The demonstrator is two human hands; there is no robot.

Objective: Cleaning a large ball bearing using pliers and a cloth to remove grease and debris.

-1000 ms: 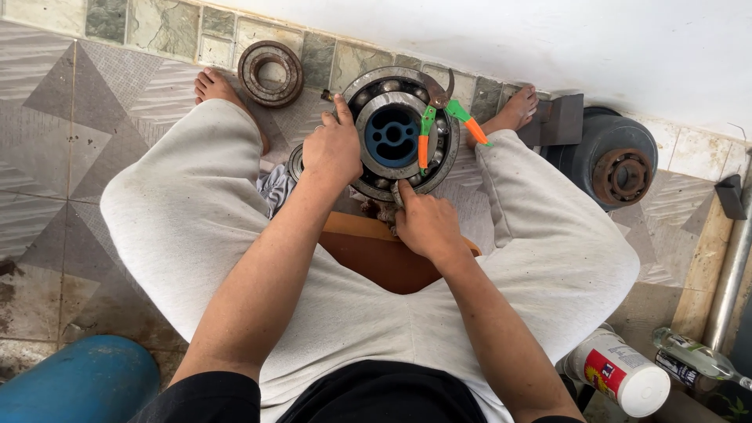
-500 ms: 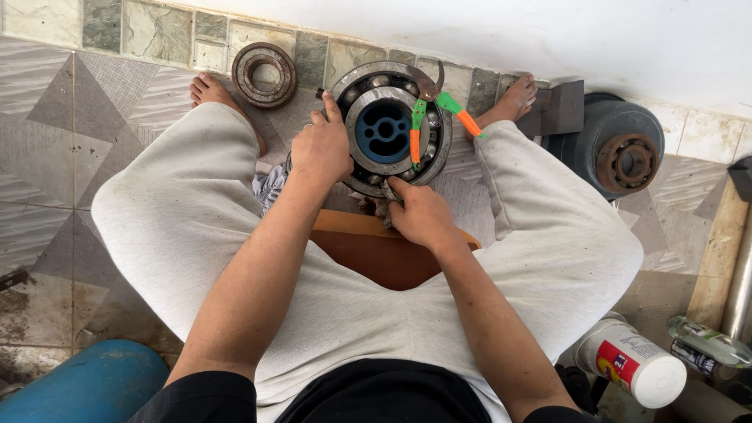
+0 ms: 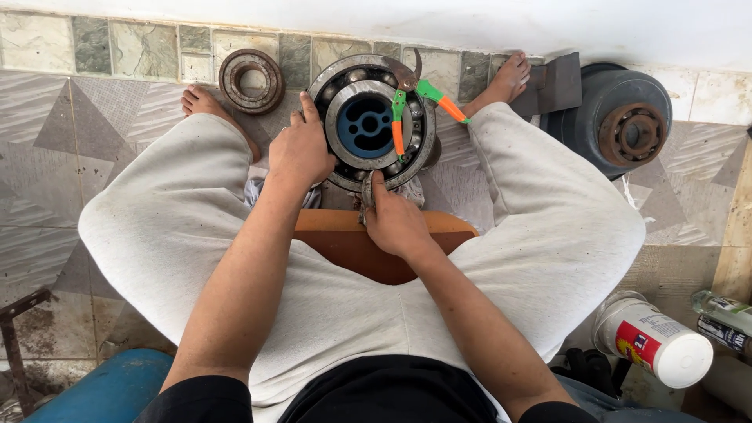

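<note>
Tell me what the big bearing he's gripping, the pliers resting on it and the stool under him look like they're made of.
Big bearing: steel by the look, grey rings with dull shine, rounded metal rollers between them, grimy. Pliers: dark rusty metal head, handles apparently sleeved in green and orange plastic. Stool: probably wood, smooth orange-brown surface. The left hand grips the bearing's rim; the right hand touches its lower edge.

Both arms reach forward, left hand (image 3: 301, 153) cupped, right hand (image 3: 395, 223) closed, thumb extended.
</note>
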